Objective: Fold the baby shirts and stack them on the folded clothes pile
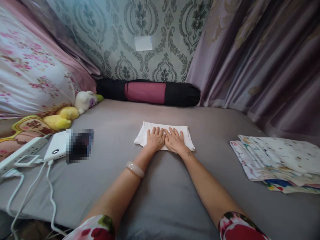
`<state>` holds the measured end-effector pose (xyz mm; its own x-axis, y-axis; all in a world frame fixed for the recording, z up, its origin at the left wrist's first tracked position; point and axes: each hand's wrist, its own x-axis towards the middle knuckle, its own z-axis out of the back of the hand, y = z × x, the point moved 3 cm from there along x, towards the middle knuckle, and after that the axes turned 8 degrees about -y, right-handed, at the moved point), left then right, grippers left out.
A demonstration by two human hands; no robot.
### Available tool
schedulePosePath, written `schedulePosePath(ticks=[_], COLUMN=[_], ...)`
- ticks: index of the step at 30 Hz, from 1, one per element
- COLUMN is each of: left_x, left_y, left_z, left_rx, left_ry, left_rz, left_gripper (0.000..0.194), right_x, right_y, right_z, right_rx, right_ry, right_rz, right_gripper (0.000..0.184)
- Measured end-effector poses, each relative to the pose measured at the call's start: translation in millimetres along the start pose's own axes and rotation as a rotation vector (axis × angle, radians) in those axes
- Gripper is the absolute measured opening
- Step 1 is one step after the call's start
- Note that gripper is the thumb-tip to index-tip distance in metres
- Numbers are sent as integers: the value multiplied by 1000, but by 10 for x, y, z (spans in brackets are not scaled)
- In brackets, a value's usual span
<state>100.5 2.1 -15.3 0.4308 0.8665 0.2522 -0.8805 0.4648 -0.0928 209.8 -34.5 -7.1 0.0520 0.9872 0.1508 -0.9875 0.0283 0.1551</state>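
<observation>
A white folded cloth (165,128) lies flat in the middle of the grey sheet (112,133). My left hand (155,139) rests palm down on its left part, fingers spread and pointing away from me. Beside it my right hand (174,140) presses flat on the right part, fingers also spread. The two hands touch or nearly touch at the thumbs. They cover the middle and near edge of the cloth, while its left, right and far edges show. A pale bangle (135,169) sits on my left forearm.
At right is a stack of folded patterned cloths (280,160). At left lie a power strip (25,153), a white power bank (56,146), white cables (51,186) and a pixelated dark object (79,146). Plush toys (60,118) and a black-and-pink roll (145,92) line the back.
</observation>
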Motion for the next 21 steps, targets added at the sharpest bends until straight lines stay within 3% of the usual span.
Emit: schedulePosePath(ticks=[5,8,10,14,21], left_x=[111,172,185,184,210], left_y=[7,8,8,12,15], left_z=[127,111,52,-66,-60], left_rx=[-30,-34,-48,-71,-63], left_ry=[19,-53,-88,-24,-9], left_rz=[-61,-83,-100,-140,-138], left_gripper=[42,43,46,51,52], right_x=[35,56,64,72,102], right_y=[-43,-84,-104,-127,-142], right_z=[79,102,82,27,11], right_rx=[32,15,5,34,64], right_ry=[-44,-113,-99,-15,-13], right_rz=[29,47,60,61,45], right_gripper=[52,52,54,56,55])
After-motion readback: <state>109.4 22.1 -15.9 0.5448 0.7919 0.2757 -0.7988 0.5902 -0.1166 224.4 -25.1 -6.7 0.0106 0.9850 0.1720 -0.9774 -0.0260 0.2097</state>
